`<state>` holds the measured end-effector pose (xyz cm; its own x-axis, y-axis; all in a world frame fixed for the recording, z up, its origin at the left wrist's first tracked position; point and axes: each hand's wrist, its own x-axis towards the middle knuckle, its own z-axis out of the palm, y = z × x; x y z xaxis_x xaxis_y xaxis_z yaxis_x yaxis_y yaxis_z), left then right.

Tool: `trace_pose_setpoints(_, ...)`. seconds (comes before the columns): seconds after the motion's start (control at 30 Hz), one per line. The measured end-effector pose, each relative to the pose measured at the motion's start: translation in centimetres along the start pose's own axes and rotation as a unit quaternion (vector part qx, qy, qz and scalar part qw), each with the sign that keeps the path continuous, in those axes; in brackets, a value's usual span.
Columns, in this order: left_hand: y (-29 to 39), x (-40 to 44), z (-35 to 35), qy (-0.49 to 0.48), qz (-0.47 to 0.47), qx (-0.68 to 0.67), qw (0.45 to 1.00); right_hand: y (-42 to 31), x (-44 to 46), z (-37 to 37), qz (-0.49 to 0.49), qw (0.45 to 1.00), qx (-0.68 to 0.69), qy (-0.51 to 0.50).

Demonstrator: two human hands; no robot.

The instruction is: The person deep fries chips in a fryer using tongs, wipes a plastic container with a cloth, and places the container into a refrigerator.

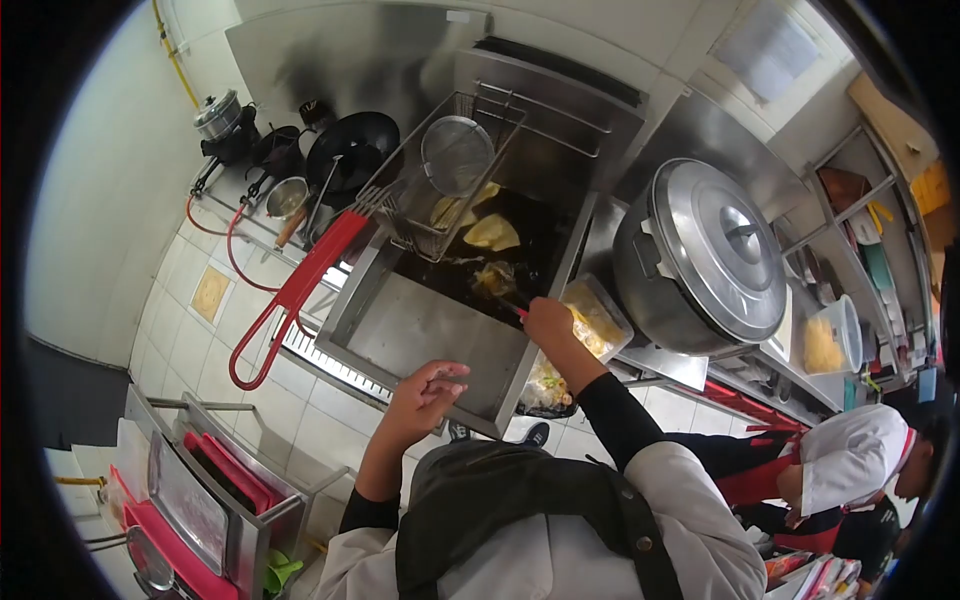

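My right hand [550,325] is closed around the red handle of a cooking utensil, whose far end is in the dark oil of the deep fryer [440,335]. At its tip lies a golden fried piece [495,278]; I cannot make out whether the utensil grips it. Other yellow pieces [492,233] float further back. A wire fryer basket [425,238] with a long red handle [310,275] rests across the fryer, and a round mesh skimmer [457,155] lies over it. My left hand [425,395] hovers above the fryer's front ledge, fingers loosely apart, holding nothing.
Right of the fryer stand a large lidded pot [715,255] and a clear container of yellow food [595,320]. Black pans [352,150] sit on burners at the left. A rack with red trays [185,540] is at lower left. Another person [850,450] works at lower right.
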<state>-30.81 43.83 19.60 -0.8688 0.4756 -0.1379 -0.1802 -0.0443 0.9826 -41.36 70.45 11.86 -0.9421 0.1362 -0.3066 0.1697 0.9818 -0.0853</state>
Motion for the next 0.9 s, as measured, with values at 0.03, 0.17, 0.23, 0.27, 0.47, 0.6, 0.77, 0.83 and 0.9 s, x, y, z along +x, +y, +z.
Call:
trace_pose_setpoints(0.03, -0.1, 0.1, -0.1, -0.005, 0.001, 0.0, 1.0, -0.2, 0.1, 0.0, 0.0, 1.0, -0.012, 0.002)
trace_pose_setpoints(0.17, -0.1, 0.2, -0.1, 0.005, 0.018, -0.018, 1.0, -0.9, 0.4, -0.2, -0.016, 1.0, -0.02, -0.008)
trace_pose_setpoints(0.23, 0.1, 0.1, -0.2, 0.003, 0.016, -0.017, 1.0, -1.1, 0.7, -0.1, -0.027, 0.999, -0.025, -0.016)
trace_pose_setpoints(0.27, 0.2, 0.0, -0.2, 0.002, 0.015, -0.017, 1.0, -1.2, 0.9, 0.0, -0.033, 0.999, -0.027, -0.021)
trace_pose_setpoints(0.47, 0.2, -0.3, -1.3, 0.003, 0.027, -0.02, 0.999, -1.2, 0.4, -1.2, -0.04, 0.999, -0.033, -0.001)
trace_pose_setpoints(0.6, 0.8, -0.7, -2.1, 0.007, 0.004, -0.007, 1.0, -1.0, -0.4, -2.1, -0.022, 1.0, 0.005, 0.016)
trace_pose_setpoints(0.77, 0.5, -0.8, -2.3, 0.025, 0.013, -0.026, 0.999, -0.5, 0.1, -1.0, -0.037, 0.999, -0.034, 0.002)
trace_pose_setpoints(0.83, 0.4, -0.8, -2.5, 0.023, 0.016, -0.032, 0.999, -0.3, -0.4, -0.8, -0.035, 0.999, -0.03, -0.009)
trace_pose_setpoints(0.9, 0.3, -0.9, -2.6, 0.017, 0.013, -0.034, 0.999, 0.0, -0.9, -1.0, -0.038, 0.999, -0.03, -0.009)
